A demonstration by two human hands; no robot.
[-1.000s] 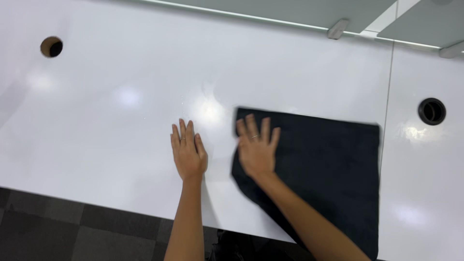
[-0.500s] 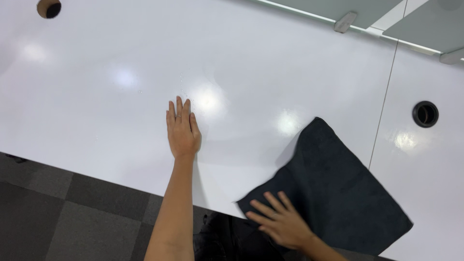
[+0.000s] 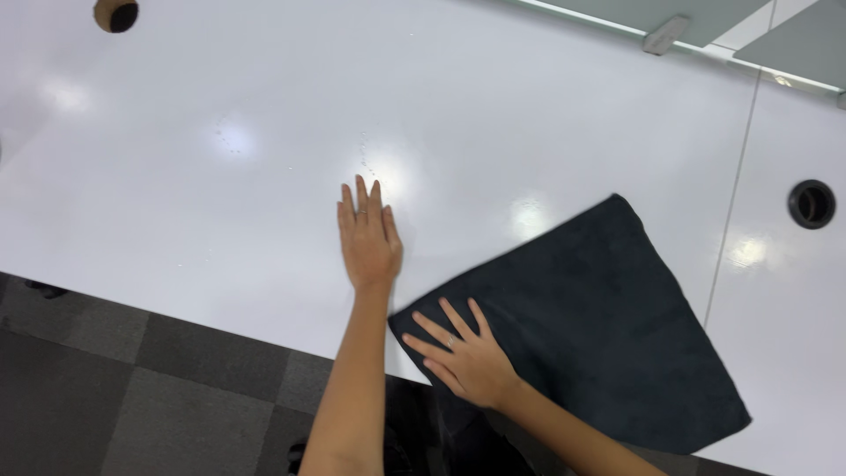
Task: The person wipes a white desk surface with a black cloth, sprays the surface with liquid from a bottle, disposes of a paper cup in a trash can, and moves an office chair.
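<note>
Right hand flat, fingers spread, on near-left corner of dark cloth; left hand flat, released, on white desk. Soft, light, limp; likely slides easily on gloss; pinch at corner.

The left hand lies flat, palm down, its fingers held together and pointing away from the person, the forearm running straight back toward the body. The right hand is also flat and palm down, fingers spread and angled up to the left, its forearm coming in from the lower right.
</note>
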